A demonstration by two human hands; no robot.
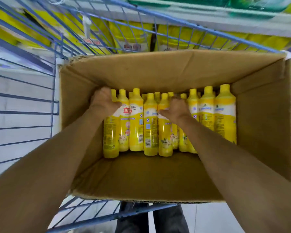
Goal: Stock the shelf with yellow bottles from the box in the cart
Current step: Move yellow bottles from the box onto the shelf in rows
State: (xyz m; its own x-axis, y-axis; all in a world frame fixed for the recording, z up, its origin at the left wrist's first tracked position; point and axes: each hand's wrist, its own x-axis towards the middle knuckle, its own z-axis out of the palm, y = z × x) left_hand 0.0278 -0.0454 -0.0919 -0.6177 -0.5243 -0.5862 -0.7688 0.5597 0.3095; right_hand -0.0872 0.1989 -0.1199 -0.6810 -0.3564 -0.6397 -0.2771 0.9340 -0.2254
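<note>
Both bare hands reached into cardboard box (158,71) in blue wire cart (23,91); left hand (103,102) gripped leftmost yellow bottle (110,135), right hand (175,109) clasped middle bottle (165,137).

On the white upper label of one yellow bottle (124,120) in the cardboard box (262,125), a large red Chinese character "立" can be read. The other print on the bottles, the blue lines and a barcode (147,143), is too small to read. The red signs on the yellow packs (133,41) behind the cart are blurred.
</note>
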